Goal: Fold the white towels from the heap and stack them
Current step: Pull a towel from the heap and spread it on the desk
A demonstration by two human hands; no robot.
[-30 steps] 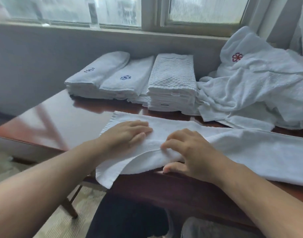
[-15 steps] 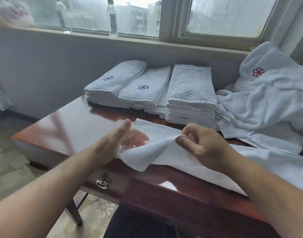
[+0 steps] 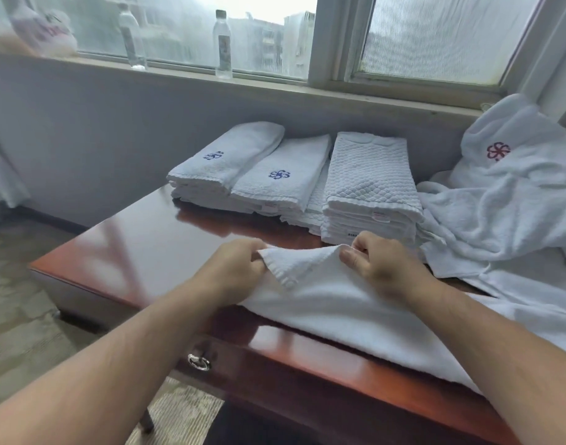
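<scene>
No words can be read. A blue stitched flower emblem stands on the left folded towel [image 3: 233,146] and another on the middle folded towel [image 3: 294,155]. A red flower emblem stands on a towel of the heap [image 3: 515,175]. Print on the stack tags [image 3: 380,216] and reddish lettering on the sill bag [image 3: 47,33] are too blurred to read.

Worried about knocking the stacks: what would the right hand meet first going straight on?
Probably the front of the quilted white folded-towel stack, just beyond the right hand; depth is unclear.

Table [image 3: 153,252] under towel [image 3: 323,303], stacks [image 3: 368,181], heap [image 3: 499,213]
</scene>
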